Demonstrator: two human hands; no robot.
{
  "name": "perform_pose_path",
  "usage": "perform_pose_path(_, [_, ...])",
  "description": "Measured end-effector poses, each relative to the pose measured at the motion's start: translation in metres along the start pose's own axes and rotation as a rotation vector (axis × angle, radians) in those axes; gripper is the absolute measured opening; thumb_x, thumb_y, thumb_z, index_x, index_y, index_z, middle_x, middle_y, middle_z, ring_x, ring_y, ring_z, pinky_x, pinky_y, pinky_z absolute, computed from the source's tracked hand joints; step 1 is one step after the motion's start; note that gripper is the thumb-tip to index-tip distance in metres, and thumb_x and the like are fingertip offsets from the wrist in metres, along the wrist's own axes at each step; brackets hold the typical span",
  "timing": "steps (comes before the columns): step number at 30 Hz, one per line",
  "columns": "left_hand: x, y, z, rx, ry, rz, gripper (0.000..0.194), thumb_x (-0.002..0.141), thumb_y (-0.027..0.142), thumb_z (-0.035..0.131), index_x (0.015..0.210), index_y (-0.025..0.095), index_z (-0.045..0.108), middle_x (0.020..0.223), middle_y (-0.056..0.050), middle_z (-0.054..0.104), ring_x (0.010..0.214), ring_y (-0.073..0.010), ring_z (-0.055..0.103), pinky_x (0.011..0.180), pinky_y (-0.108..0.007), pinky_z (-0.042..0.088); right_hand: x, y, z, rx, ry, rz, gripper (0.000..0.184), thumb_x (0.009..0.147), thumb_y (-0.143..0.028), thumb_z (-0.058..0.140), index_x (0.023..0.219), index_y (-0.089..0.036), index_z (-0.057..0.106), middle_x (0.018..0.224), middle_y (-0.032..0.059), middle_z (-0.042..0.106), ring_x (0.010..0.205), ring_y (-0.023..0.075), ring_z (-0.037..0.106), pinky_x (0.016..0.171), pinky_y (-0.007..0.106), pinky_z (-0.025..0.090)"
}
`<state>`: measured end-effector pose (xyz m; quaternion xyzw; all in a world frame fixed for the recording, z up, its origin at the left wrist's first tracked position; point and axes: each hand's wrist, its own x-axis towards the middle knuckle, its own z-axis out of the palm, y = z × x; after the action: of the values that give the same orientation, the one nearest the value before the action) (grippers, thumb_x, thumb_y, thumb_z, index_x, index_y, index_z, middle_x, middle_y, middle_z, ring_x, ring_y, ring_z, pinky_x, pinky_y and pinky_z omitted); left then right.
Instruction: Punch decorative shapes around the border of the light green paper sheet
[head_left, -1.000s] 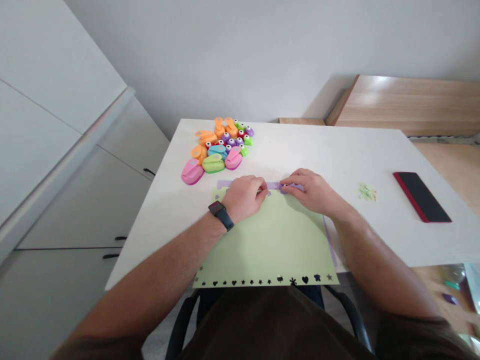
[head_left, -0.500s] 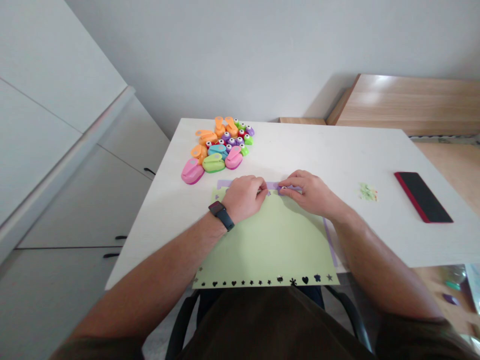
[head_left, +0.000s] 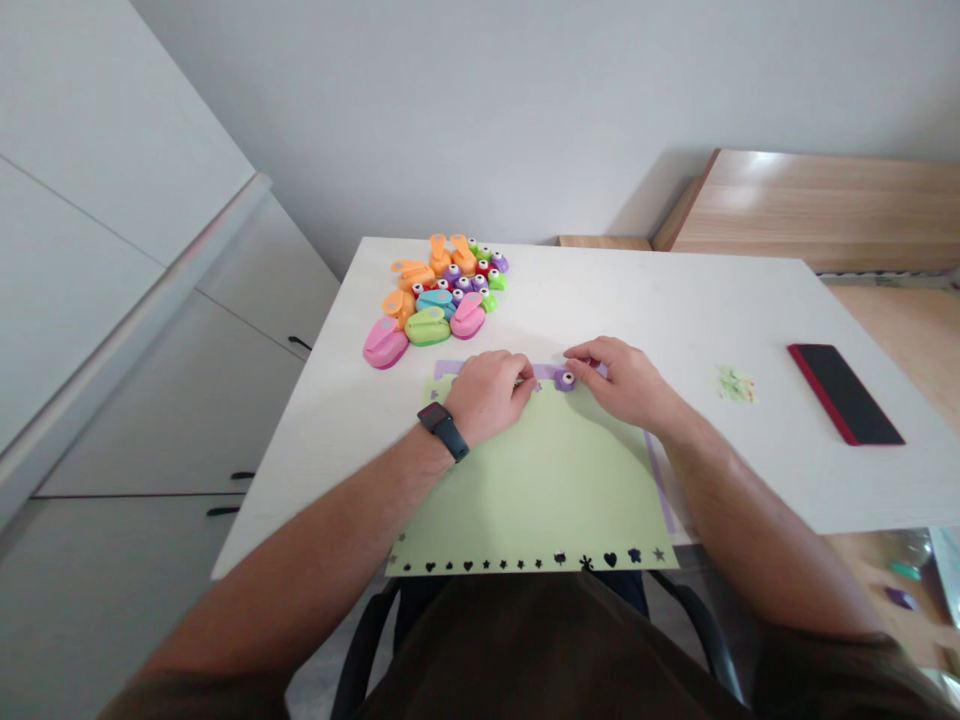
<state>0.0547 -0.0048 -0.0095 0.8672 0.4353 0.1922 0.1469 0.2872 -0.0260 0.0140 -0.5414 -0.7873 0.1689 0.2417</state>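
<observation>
In the head view, the grip of the left hand point(head_left: 487, 395) is curled, thumb and fingertips drawn together over the far edge of the green sheet point(head_left: 555, 480); whatever lies between them is too hidden to tell. The right hand's point(head_left: 626, 380) grip is slightly spread, thumb and forefinger parted, beside the small purple punch point(head_left: 565, 380) at that far edge; whether the thumb touches it is unclear. The green sheet covers most of a purple sheet point(head_left: 660, 480), which shows only along the far and right edges. On the white counter point(head_left: 675, 310), coloured punches point(head_left: 427, 326) crowd together beyond the left hand, the rear ones partly hidden. Paper bits point(head_left: 735, 384), too small to make out singly, lie right of the right hand.
</observation>
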Motion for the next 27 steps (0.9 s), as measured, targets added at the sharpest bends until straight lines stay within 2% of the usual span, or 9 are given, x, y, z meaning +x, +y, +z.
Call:
perform_pose_path(8, [0.0, 0.0006, -0.0007, 0.009, 0.026, -0.008, 0.017, 0.096, 0.03, 0.057, 0.094, 0.018, 0.068, 0.093, -0.009, 0.07, 0.088, -0.0236, 0.064, 0.081, -0.037, 0.048, 0.0015, -0.0029, 0.0013, 0.016, 0.028, 0.102, 0.023, 0.098, -0.04, 0.059, 0.091, -0.02, 0.067, 0.088, 0.0059, 0.072, 0.078, 0.0199, 0.062, 0.072, 0.035, 0.045])
perform_pose_path(15, [0.0003, 0.0003, 0.0006, 0.01, 0.057, -0.026, 0.015, 0.097, 0.028, 0.057, 0.096, 0.018, 0.067, 0.094, -0.009, 0.069, 0.09, -0.0235, 0.063, 0.084, -0.038, 0.048, 0.0018, 0.0003, 0.0046, -0.036, 0.025, 0.066, 0.027, 0.098, -0.042, 0.058, 0.083, -0.02, 0.064, 0.083, 0.0057, 0.069, 0.076, 0.019, 0.057, 0.072, 0.035, 0.041])
perform_pose_path(27, [0.0004, 0.0003, 0.0012, 0.008, 0.085, -0.018, 0.015, 0.097, 0.029, 0.057, 0.096, 0.018, 0.067, 0.093, -0.008, 0.069, 0.09, -0.0232, 0.063, 0.084, -0.038, 0.049, 0.0014, 0.0024, 0.006, -0.046, 0.025, 0.045, 0.025, 0.097, -0.039, 0.06, 0.082, -0.02, 0.065, 0.081, 0.005, 0.067, 0.077, 0.0192, 0.056, 0.071, 0.034, 0.04])
